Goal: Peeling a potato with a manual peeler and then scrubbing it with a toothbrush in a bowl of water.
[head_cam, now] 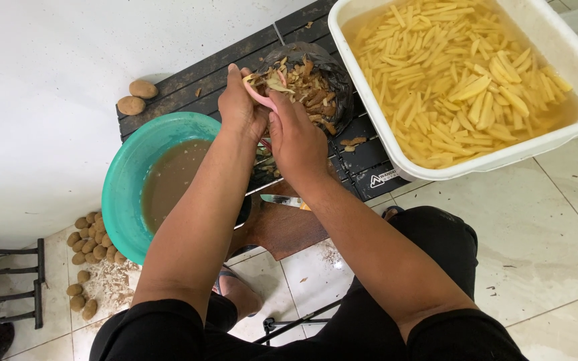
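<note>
My left hand and my right hand meet over a low black slatted table. The left hand grips a pink peeler whose head pokes out toward a dark bag of potato peels. My right hand is closed just below the peeler; what it holds is hidden. A teal bowl of murky brown water stands under my left forearm.
A white tub of cut potato sticks in water sits at the upper right. A knife lies on a wooden board. Two potatoes rest on the table's left end; several small potatoes lie on the tiled floor.
</note>
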